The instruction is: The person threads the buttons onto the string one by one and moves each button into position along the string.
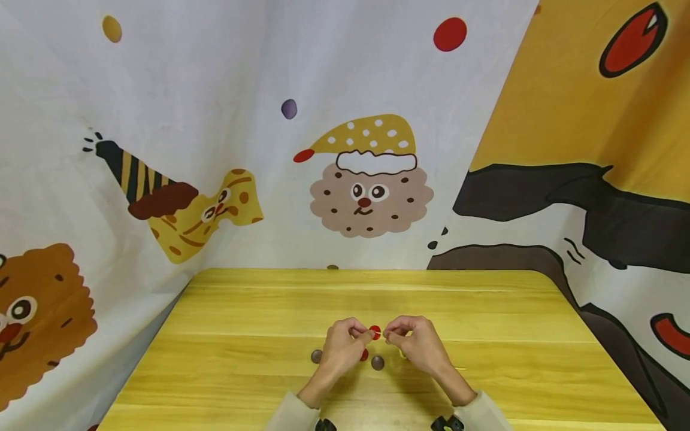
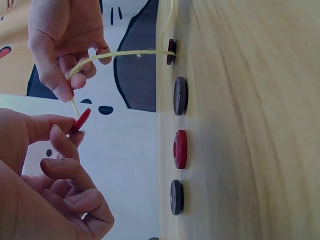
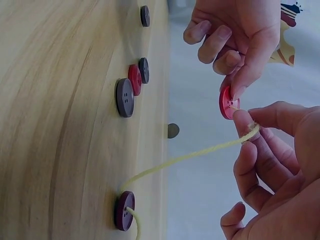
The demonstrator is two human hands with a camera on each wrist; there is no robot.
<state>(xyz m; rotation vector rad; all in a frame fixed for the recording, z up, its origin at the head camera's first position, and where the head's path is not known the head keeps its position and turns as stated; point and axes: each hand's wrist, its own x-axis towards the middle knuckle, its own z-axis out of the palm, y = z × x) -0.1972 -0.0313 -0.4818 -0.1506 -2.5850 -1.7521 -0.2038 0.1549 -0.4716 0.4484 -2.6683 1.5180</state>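
Note:
My left hand (image 1: 341,346) pinches a red button (image 3: 230,103) by its edge, off the table. Facing it, my right hand (image 1: 419,342) pinches a yellow cord (image 3: 195,155) near its end. The thin tip of that cord meets the red button's holes in the right wrist view; how far it passes through cannot be told. From my right fingers the cord runs down to a dark maroon button (image 3: 125,211) on the table and goes through it. Below the hands lie another red button (image 2: 180,149) and dark brown buttons (image 2: 180,96).
The wooden table (image 1: 242,311) has pale yellow planks. More of the yellow cord (image 1: 460,368) lies to the right of my right wrist. A cloth (image 1: 242,90) with cartoon figures hangs behind the table and along its sides.

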